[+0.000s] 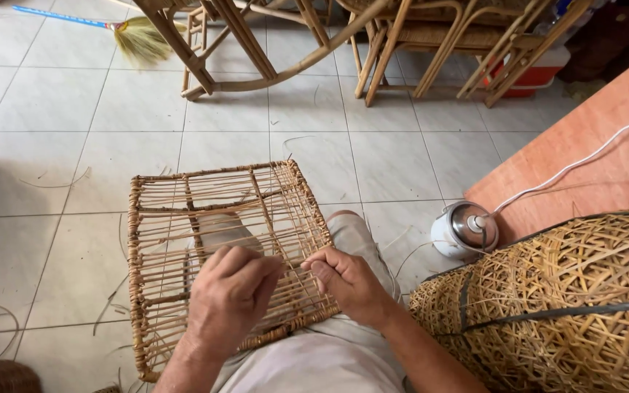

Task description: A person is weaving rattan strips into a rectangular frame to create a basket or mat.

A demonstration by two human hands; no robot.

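Note:
A square rattan frame [161, 218] with partly woven cane strands rests on my lap, tilted away from me. My left hand [231, 295] lies on the woven strands near the frame's lower middle, fingers curled over them. My right hand [347, 280] pinches a thin cane strand [296, 268] at the frame's right side, close to the left hand's fingertips. My knees in light trousers [351, 229] show beneath and through the frame.
A large woven rattan basket [569, 298] stands at my right. A small white and metal pot [465, 229] with a white cord [584, 156] sits by an orange board [591, 145]. Rattan chairs [373, 44], a broom [136, 36] and a red box [540, 73] stand beyond. Cane scraps litter the tiles.

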